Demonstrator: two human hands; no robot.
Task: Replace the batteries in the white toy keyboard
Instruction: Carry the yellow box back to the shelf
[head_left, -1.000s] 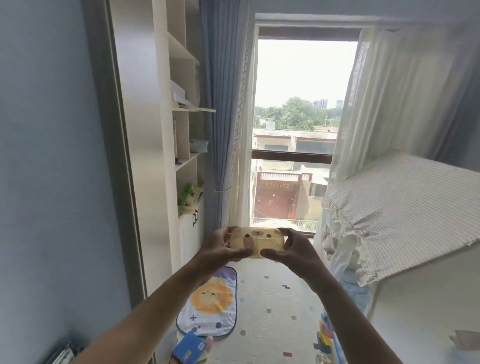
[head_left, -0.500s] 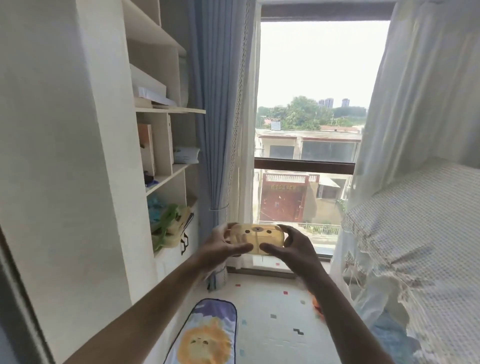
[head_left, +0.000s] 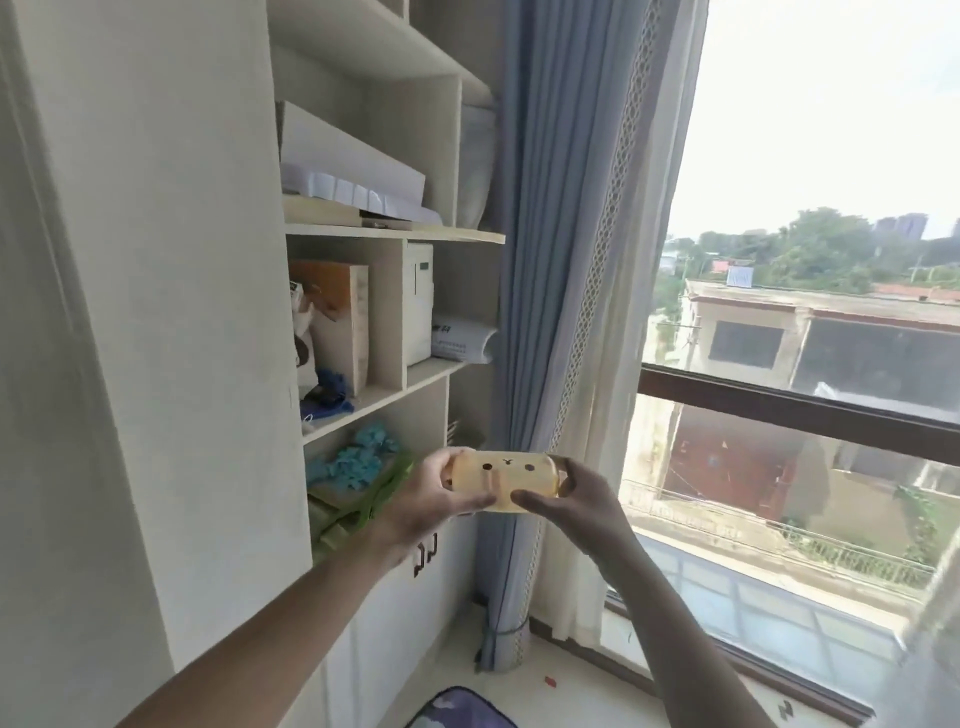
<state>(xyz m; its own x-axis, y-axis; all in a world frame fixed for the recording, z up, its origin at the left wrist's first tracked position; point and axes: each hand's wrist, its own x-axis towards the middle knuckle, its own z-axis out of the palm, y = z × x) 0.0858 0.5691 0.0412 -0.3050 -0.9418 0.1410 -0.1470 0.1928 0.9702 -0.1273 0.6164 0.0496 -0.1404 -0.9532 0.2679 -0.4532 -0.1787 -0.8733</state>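
Left hand (head_left: 434, 501) and right hand (head_left: 574, 501) grip yellow toy (head_left: 503, 480) ends, fingers curled.

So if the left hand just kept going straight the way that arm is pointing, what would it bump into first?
Probably the blue curtain hanging just beyond the left hand and the yellow toy it grips; the shelf unit lies slightly to its left. Depth is hard to judge from this view.
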